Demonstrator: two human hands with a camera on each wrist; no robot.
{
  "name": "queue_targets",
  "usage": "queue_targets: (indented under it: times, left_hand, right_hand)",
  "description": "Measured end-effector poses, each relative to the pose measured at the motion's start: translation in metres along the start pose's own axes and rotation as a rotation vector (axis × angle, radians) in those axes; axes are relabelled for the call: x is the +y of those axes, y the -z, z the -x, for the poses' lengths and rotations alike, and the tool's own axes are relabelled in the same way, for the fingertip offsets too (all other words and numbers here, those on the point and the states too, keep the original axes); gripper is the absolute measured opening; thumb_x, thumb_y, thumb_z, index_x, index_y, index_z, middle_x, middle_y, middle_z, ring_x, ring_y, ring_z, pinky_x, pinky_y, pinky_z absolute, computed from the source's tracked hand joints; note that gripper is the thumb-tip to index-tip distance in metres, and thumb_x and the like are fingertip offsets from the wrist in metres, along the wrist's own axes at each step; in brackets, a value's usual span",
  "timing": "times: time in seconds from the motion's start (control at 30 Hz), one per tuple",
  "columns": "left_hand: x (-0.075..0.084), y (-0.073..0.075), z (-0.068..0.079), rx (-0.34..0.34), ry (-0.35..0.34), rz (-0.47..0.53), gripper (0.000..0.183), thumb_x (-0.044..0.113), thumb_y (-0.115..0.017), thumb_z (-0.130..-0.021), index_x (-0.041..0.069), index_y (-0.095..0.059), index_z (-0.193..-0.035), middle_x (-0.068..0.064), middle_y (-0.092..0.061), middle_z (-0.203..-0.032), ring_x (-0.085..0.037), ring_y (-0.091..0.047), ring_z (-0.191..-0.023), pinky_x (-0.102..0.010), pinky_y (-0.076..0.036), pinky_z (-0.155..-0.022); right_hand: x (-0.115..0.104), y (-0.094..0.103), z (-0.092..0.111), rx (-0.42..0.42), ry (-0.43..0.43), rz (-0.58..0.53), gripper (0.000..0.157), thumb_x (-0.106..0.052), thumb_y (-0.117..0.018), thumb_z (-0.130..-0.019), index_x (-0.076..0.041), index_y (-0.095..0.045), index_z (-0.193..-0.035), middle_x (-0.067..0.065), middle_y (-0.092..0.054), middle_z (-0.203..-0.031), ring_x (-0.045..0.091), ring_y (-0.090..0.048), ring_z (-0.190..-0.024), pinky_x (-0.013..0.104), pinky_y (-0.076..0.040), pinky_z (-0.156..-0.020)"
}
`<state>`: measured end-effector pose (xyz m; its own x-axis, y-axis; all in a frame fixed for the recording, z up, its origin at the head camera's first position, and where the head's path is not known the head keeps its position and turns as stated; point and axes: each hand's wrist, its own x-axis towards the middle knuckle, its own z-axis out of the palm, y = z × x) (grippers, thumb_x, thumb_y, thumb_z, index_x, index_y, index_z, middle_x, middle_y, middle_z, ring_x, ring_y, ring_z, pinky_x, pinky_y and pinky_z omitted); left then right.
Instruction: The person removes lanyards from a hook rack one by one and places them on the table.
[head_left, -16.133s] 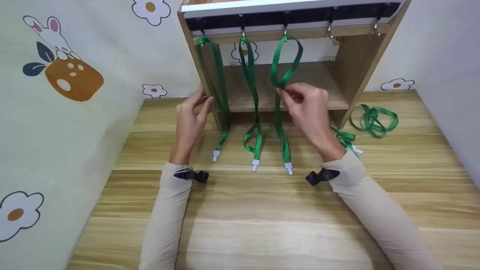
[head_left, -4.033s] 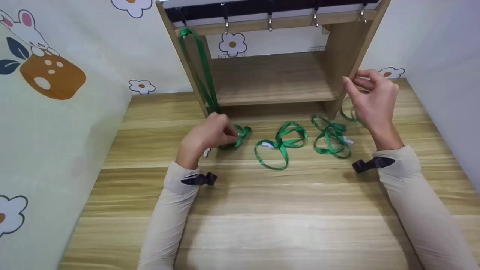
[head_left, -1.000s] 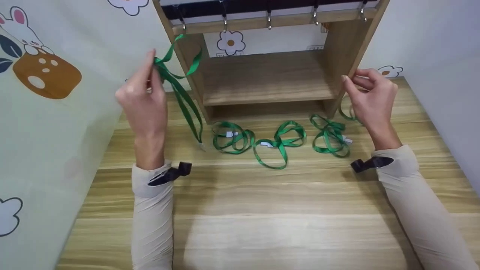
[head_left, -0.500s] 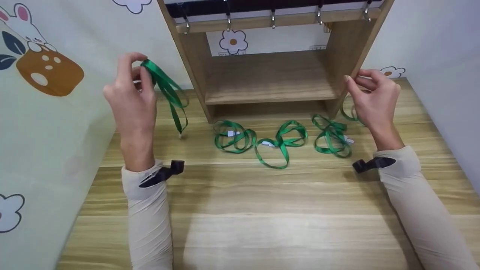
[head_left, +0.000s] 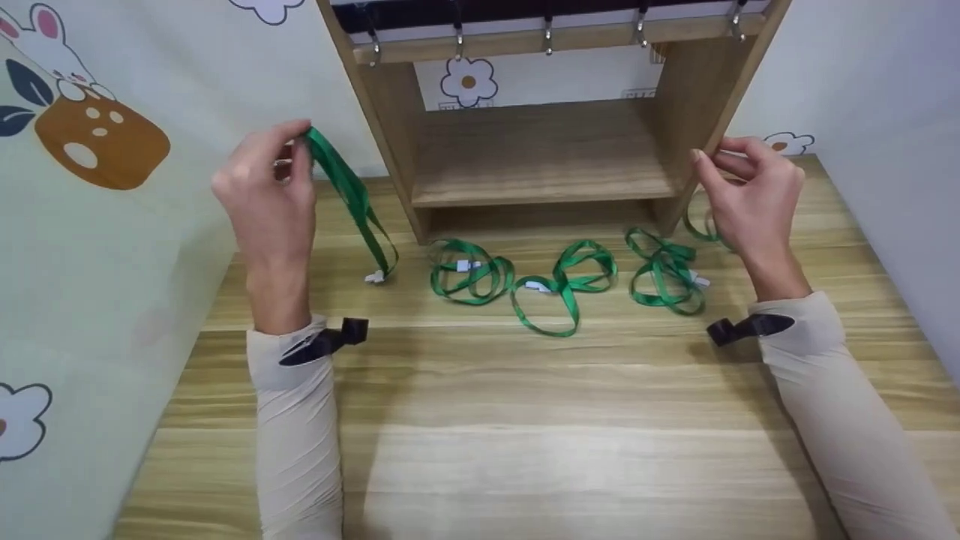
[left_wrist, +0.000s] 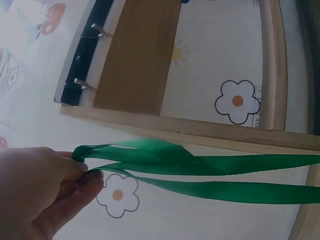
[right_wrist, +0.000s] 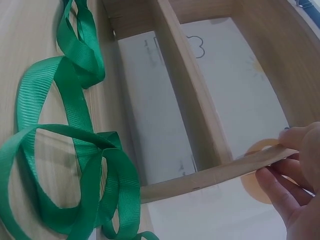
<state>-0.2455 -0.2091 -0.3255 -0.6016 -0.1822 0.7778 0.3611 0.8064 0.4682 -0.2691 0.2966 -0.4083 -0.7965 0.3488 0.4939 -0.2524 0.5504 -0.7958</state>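
My left hand (head_left: 266, 187) pinches a green lanyard (head_left: 349, 187) near its top, left of the wooden rack (head_left: 544, 157). The strap slants down to a white clip (head_left: 376, 277) close over the table. In the left wrist view the doubled green strap (left_wrist: 240, 192) runs from the fingertips out of frame. My right hand (head_left: 754, 187) grips the front edge of the rack's right side panel, thumb on one face and fingers on the other, as the right wrist view shows with the panel edge (right_wrist: 225, 171). All the metal hooks (head_left: 548, 41) along the rack's top are bare.
Three coiled green lanyards lie in front of the rack: a left one (head_left: 491, 289), a middle one (head_left: 576, 304) and a right one (head_left: 664, 277). Another lanyard (head_left: 697, 225) lies partly behind my right hand. Patterned walls (head_left: 202, 240) close in the wood-grain table (head_left: 525, 420).
Earlier, lanyards hung from three hooks; they are now off. My left hand has taken the last one from the leftmost hook and moved it left. My right hand has stayed on the panel lately.
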Motion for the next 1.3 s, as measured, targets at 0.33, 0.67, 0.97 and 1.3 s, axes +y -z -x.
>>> queue_targets:
  times: [0.33, 0.67, 0.97, 1.3]
  left_hand:
    - [-0.026, -0.011, 0.017, -0.194, -0.042, -0.073, 0.022, 0.011, -0.067, -0.108, 0.001, -0.081, -0.121, -0.018, -0.081, -0.12, -0.03, -0.079, -0.107, -0.041, -0.067, -0.097]
    - [-0.059, 0.001, 0.018, -0.262, -0.014, -0.226, 0.022, 0.002, -0.062, -0.108, -0.007, -0.079, -0.119, -0.026, -0.078, -0.119, -0.042, -0.076, -0.113, -0.05, -0.065, -0.102]
    - [-0.06, -0.026, 0.05, -0.645, -0.184, -0.258, 0.021, -0.013, -0.06, -0.098, -0.01, -0.079, -0.108, -0.029, -0.078, -0.11, -0.046, -0.078, -0.095, -0.052, -0.069, -0.079]
    - [-0.07, -0.064, 0.065, -0.851, -0.163, -0.225, 0.021, -0.011, -0.062, -0.098, -0.008, -0.081, -0.105, -0.025, -0.08, -0.105, -0.036, -0.077, -0.091, -0.05, -0.067, -0.075]
  right_hand:
    - [-0.001, 0.002, -0.001, -0.011, -0.031, 0.001, 0.037, -0.032, -0.088, -0.092, -0.006, -0.081, -0.117, 0.014, -0.081, -0.123, 0.005, -0.079, -0.108, 0.017, -0.064, -0.088]
    - [-0.001, 0.003, -0.001, -0.002, -0.026, -0.009, 0.036, -0.032, -0.089, -0.091, -0.005, -0.081, -0.115, 0.013, -0.082, -0.12, 0.003, -0.08, -0.105, 0.016, -0.064, -0.087]
    - [0.0, 0.002, -0.001, 0.001, -0.017, -0.016, 0.035, -0.031, -0.089, -0.091, -0.006, -0.082, -0.114, 0.014, -0.082, -0.119, 0.001, -0.08, -0.103, 0.015, -0.063, -0.086]
    - [0.0, 0.002, 0.0, -0.005, -0.022, -0.01, 0.036, -0.032, -0.088, -0.092, -0.005, -0.081, -0.116, 0.014, -0.082, -0.122, 0.006, -0.08, -0.107, 0.016, -0.063, -0.087]
